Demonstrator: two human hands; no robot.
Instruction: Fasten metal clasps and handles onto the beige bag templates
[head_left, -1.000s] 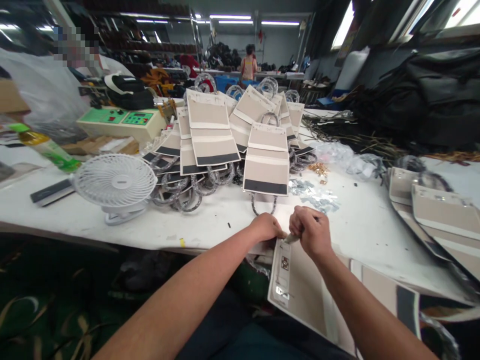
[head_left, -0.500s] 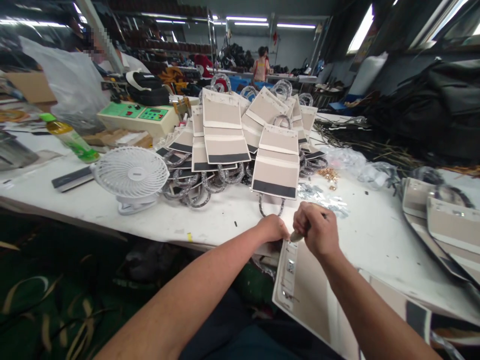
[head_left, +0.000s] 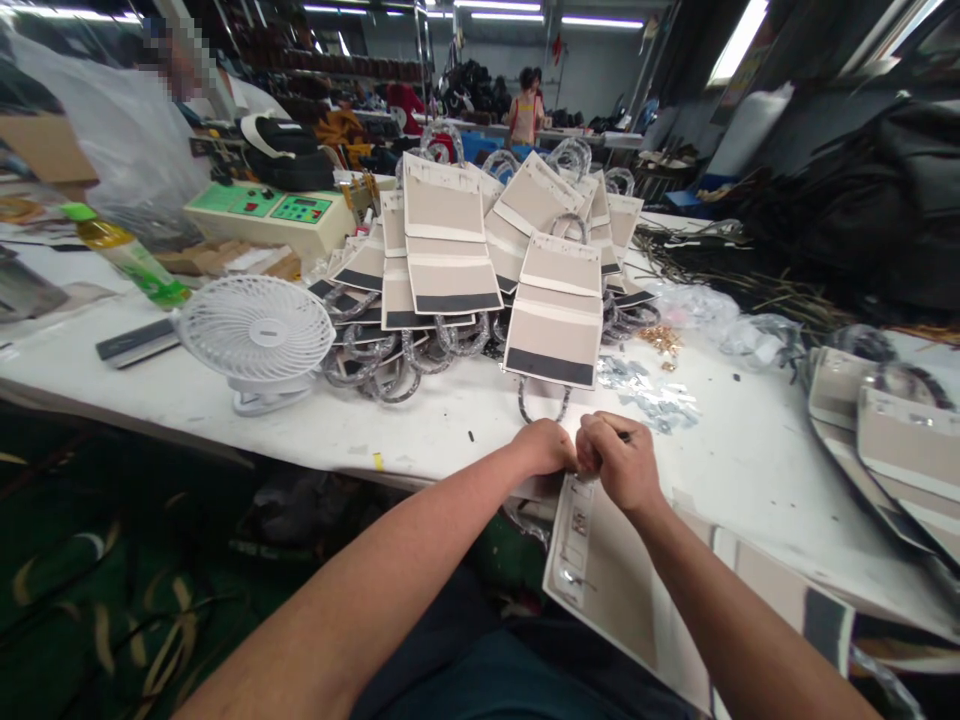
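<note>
A beige bag panel (head_left: pixel 619 575) with pale edging and metal fittings along one end lies across the table's front edge. At its far corner, my left hand (head_left: pixel 546 448) is closed, its fingertips pinching around the panel's edge. Close beside it, my right hand (head_left: pixel 621 462) makes a fist over the same corner. A small hand tool (head_left: pixel 624 437) sits in that fist; only a dark bit shows and its kind is hidden. Both hands almost touch. A plastic-wrapped handle (head_left: pixel 529 530) hangs below the panel's left side.
Ahead is a pile of similar bag panels (head_left: pixel 450 210) with wrapped handles. A white fan (head_left: pixel 259 330), a green bottle (head_left: pixel 131 260) and a control box (head_left: pixel 262 220) stand left. Metal plates (head_left: pixel 649 392) and gold fittings (head_left: pixel 660 343) lie right of the pile. More panels (head_left: pixel 911 440) rest far right.
My right fist has shifted slightly left and turned, closer to my left hand. The pale rounded part of the tool that showed below the fist is now hidden.
</note>
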